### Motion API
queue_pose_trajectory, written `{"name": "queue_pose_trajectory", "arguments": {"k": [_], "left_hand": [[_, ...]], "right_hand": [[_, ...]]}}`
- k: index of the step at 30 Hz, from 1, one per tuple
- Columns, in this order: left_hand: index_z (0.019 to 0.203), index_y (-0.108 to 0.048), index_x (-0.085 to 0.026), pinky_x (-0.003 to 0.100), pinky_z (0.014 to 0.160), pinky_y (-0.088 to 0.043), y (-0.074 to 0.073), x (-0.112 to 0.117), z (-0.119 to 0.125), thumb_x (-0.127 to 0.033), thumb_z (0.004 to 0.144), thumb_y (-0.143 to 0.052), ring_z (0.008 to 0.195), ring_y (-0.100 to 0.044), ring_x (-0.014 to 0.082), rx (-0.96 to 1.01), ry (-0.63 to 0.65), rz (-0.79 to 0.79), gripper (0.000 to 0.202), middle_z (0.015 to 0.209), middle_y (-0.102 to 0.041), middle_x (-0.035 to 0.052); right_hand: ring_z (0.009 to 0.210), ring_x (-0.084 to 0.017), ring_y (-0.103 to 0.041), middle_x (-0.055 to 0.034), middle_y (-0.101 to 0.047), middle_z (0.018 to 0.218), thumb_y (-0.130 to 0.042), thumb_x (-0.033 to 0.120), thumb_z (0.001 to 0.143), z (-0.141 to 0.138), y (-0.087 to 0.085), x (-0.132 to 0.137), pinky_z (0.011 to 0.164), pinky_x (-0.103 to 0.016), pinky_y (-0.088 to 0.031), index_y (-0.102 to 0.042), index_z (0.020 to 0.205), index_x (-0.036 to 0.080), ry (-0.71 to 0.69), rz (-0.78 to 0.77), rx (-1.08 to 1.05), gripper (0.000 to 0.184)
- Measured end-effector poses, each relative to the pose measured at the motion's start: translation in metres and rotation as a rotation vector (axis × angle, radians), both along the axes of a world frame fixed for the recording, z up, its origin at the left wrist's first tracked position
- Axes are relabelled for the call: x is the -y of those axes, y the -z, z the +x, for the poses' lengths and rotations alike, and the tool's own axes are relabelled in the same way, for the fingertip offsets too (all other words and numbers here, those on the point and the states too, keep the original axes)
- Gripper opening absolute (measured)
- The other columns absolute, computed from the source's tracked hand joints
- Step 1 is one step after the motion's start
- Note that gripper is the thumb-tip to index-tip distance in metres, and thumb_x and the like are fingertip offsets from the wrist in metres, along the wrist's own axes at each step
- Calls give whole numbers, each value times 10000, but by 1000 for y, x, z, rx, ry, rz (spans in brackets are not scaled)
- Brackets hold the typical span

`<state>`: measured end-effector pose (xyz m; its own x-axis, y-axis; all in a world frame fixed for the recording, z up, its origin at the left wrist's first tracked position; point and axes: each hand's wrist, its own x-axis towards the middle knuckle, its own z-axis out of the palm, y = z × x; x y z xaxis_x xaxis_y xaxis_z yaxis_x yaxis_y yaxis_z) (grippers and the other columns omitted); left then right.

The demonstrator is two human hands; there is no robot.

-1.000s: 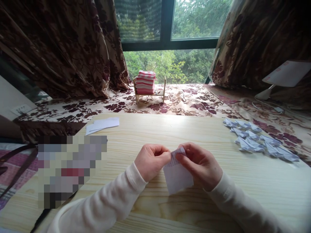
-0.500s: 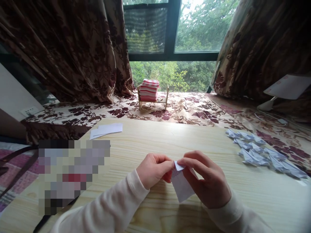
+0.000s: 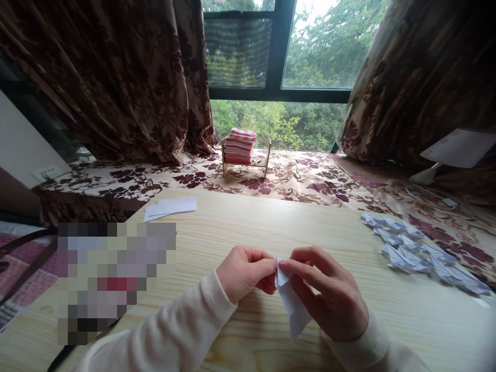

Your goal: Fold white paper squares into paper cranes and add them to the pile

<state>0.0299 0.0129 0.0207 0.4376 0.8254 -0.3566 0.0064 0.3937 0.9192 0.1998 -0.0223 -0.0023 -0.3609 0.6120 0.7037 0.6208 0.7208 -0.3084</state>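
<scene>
Between my two hands is a small sheet of white paper [image 3: 293, 305], its upper end folded over into a slanted flap. My left hand [image 3: 248, 273] pinches the upper left edge of the sheet between thumb and fingers. The fingertips of my right hand [image 3: 329, 289] press on the folded flap from the right, and the rest of the sheet hangs down below, partly hidden behind that hand. To the right lie several folded white paper pieces [image 3: 406, 245] in loose rows. Flat strips of white paper [image 3: 170, 207] rest at the table's far left.
A pale wooden table [image 3: 240, 222] lies under my hands. A blurred-out object [image 3: 116, 281] covers its left side. On the flowered cloth behind stand a small wooden rack [image 3: 267, 157] with striped red-and-white cloths [image 3: 239, 146] and a white lamp [image 3: 453, 150] with a cable.
The right fingertips have shifted left across the flap, which now looks narrower and more slanted. The hanging end of the paper has turned and dropped lower.
</scene>
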Motion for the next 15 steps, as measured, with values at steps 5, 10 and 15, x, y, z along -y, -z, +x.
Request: {"name": "queue_pose_trajectory", "arguments": {"k": [5, 10, 15], "left_hand": [[582, -627, -105, 239, 521, -443, 1, -1, 1, -316, 560, -627, 469, -504, 94, -37, 3, 28, 212, 484, -547, -4], [577, -627, -107, 216, 504, -369, 1, 0, 0, -300, 614, -576, 484, -463, 89, -114, 39, 180, 203, 476, -517, -10], [631, -659, -108, 226, 562, -371, -1, 2, 1, -302, 616, -572, 560, -461, 102, -138, 15, 214, 213, 567, -556, 6]], "right_hand": [[696, -154, -518, -88, -565, 840, -529, 40, 783, -1, -3, 0, 559, -280, -450, -628, 1048, 155, -7, 58, 29, 306], [711, -135, -562, -59, -572, 812, -518, 44, 797, -4, -3, -3, 571, -241, -477, -649, 986, 188, -20, -93, -190, 271], [655, -121, -578, -31, -587, 752, -558, 81, 801, -6, -2, -4, 549, -228, -480, -664, 937, 214, -49, -230, -363, 218]]}}
